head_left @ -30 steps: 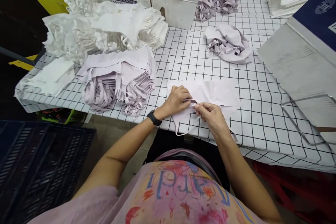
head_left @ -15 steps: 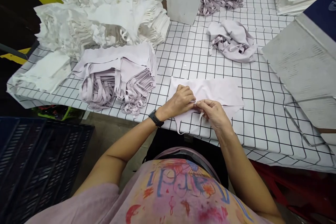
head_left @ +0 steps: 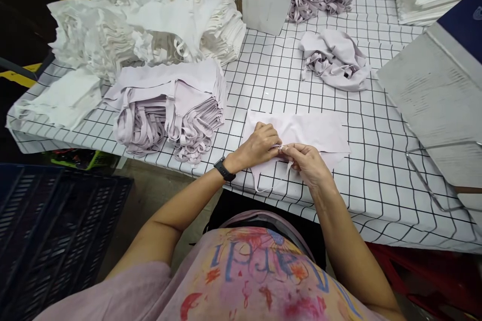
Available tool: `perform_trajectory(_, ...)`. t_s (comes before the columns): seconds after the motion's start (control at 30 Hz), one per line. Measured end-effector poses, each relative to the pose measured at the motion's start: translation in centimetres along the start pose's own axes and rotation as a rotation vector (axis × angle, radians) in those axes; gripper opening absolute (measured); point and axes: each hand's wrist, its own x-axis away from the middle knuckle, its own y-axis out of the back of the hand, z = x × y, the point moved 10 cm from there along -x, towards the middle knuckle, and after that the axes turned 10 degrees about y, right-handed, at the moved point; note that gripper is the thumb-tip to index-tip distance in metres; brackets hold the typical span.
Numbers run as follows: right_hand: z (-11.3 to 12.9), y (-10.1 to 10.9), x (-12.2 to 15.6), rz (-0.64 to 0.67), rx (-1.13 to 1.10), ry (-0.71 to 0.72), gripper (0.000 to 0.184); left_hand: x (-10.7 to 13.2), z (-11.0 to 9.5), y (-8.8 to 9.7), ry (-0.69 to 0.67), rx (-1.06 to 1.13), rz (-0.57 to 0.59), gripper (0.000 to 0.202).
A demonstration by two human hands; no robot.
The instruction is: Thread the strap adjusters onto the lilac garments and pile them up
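Note:
A pale lilac strappy garment (head_left: 320, 128) lies flat on the checked cloth at the table's front edge. My left hand (head_left: 263, 143) rests on it, fingers closed in a pinch on its lower edge. Fingertip to fingertip with it, my right hand (head_left: 305, 159) pinches a thin strap (head_left: 280, 147) of the same garment. Part of the strap dangles below the right fingers, and a narrow loop hangs toward the table edge. The fingers hide exactly what is gripped between them.
To the left sits a neat stack of lilac garments (head_left: 169, 105), with white garment piles (head_left: 150, 25) behind. A crumpled lilac garment (head_left: 337, 60) lies beyond my hands. Cardboard boxes (head_left: 259, 5) stand at the back and right (head_left: 433, 95). Dark crates (head_left: 56, 230) are at lower left.
Both hands keep their pinch at the same spot on the garment. The view has shifted very slightly; nothing else has visibly moved.

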Motion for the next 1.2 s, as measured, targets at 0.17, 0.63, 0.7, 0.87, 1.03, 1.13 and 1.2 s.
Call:
perform_trajectory(0.17, 0.3, 0.4, 0.1, -0.082, -0.019, -0.006, 0.028, 0.0, -0.1, 0.2, 0.009, -0.002, 0.012, 0.014)
perform_trajectory(0.63, 0.0, 0.7, 2.2, -0.384, -0.131, 0.13, 0.021, 0.8, -0.5, 1.3, 0.067, -0.003, -0.157, 0.02)
perform_trajectory(0.7, -0.4, 0.4, 2.7, -0.366, -0.123, 0.132, 0.024, 1.1, -0.6, 1.5, 0.068, -0.018, -0.185, 0.022)
perform_trajectory(0.87, 0.1, -0.2, 5.1, -0.122, 0.184, 0.169, 0.03, 2.1, -0.3, 1.6, 0.061, -0.057, -0.13, 0.021)
perform_trajectory(1.03, 5.0, 3.2, 7.3, -0.168, 0.793, 0.536, 0.03, 4.1, 0.8, 1.9, 0.029, -0.039, -0.034, 0.028)
perform_trajectory(1.13, 5.7, 5.8, 6.1, -0.191, 1.068, 0.651, 0.041, 5.3, 2.2, 2.7, 0.079, -0.094, -0.052, 0.032)
perform_trajectory(1.2, 4.8, 7.9, 4.5, -0.172, 1.224, 0.592, 0.045, 6.0, 3.1, 3.3, 0.135, -0.167, -0.068, 0.038)
